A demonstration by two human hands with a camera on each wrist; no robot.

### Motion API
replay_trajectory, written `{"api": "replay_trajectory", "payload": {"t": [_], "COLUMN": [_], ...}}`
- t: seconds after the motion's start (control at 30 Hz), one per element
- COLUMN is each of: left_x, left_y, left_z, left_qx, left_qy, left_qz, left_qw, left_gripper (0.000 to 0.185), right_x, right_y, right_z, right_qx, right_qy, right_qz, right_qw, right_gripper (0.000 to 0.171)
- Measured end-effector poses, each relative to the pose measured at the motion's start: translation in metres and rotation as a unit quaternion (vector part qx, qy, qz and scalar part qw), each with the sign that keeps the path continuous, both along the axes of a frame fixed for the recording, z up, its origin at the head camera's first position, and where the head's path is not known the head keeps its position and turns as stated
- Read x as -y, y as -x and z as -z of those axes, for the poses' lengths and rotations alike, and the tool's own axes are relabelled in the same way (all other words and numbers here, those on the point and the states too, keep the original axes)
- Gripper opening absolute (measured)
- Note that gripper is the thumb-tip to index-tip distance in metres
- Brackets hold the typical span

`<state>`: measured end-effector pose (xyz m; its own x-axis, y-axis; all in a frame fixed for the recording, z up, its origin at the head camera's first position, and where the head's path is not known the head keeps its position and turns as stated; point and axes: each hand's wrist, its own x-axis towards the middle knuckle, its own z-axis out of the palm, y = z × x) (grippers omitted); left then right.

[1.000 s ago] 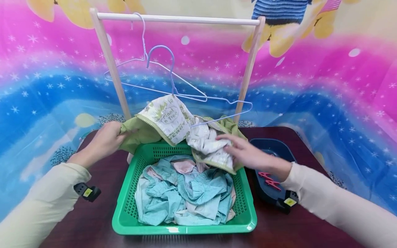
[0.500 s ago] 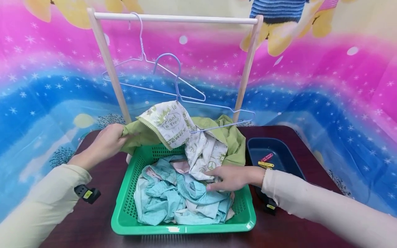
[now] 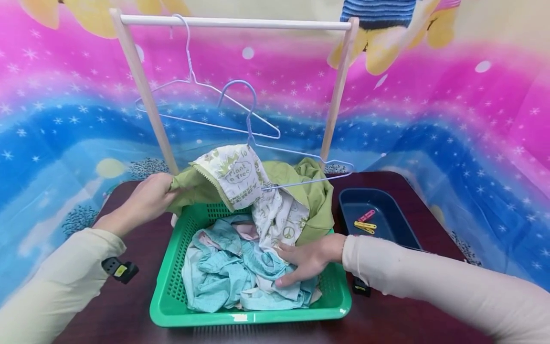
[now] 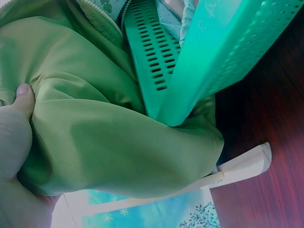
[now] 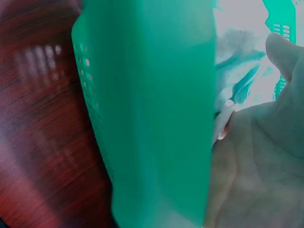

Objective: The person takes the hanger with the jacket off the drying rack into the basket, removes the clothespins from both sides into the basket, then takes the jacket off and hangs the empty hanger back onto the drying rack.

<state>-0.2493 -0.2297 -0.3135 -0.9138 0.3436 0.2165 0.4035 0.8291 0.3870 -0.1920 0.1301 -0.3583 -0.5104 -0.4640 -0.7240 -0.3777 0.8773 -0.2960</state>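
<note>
Green jacket (image 3: pixel 315 198), with its printed white lining turned out, lies draped over the far rim of the green basket (image 3: pixel 172 306), threaded on a blue wire hanger (image 3: pixel 301 165) whose hook stands free below the wooden rack (image 3: pixel 236 21). From my seat I judge the biggest risk to be the rack: if the jacket is pulled hard, the hanger could snag the second hanger (image 3: pixel 202 102) on the rail and tip the light frame. Next, the basket could slide or tilt on the dark table (image 3: pixel 129 306), since cloth is caught over its edge. Smaller still, the hanger may slip out of the jacket, because only one shoulder looks seated on it.

My left hand (image 3: pixel 146 200) grips a bunch of the jacket at the far left corner of the basket, fingers curled round the fabric. My right hand (image 3: pixel 307 260) rests with fingers mostly straight on the pale blue clothes (image 3: pixel 223 279) inside the basket, touching the lining's hem.

The left wrist view shows the thumb (image 4: pixel 23 97) pressed into the green fabric and the rack's foot (image 4: pixel 242 164) just behind the basket, hidden from the head view. The right wrist view shows only the palm (image 5: pixel 256 166) and basket wall (image 5: pixel 152 118). Only the head view shows the blue tray (image 3: pixel 399 234) with clothes pegs (image 3: pixel 364 222) at the right.
</note>
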Motion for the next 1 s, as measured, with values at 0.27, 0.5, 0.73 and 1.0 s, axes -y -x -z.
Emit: {"api": "replay_trajectory", "payload": {"t": [0.27, 0.5, 0.73, 1.0], "left_x": [0.000, -0.001, 0.000, 0.000], "left_y": [0.000, -0.001, -0.004, -0.004], "left_z": [0.001, 0.001, -0.001, -0.003], "left_qx": [0.007, 0.005, 0.010, 0.015], "left_qy": [-0.002, 0.001, 0.011, 0.012], "left_qz": [-0.002, 0.000, -0.006, -0.002], "left_qw": [1.0000, 1.0000, 0.9999, 0.9998], "left_gripper": [0.042, 0.039, 0.041, 0.040], "right_x": [-0.007, -0.015, -0.024, -0.039], "right_y": [0.003, 0.008, 0.005, 0.007], "right_z": [-0.006, -0.024, -0.060, -0.091], "right_qx": [0.015, -0.046, -0.187, -0.313], "right_qy": [0.054, 0.166, 0.307, 0.379], "right_qz": [0.011, -0.008, 0.006, 0.047], "right_qw": [0.998, 0.985, 0.933, 0.869], "right_gripper": [0.084, 0.064, 0.049, 0.027]}}
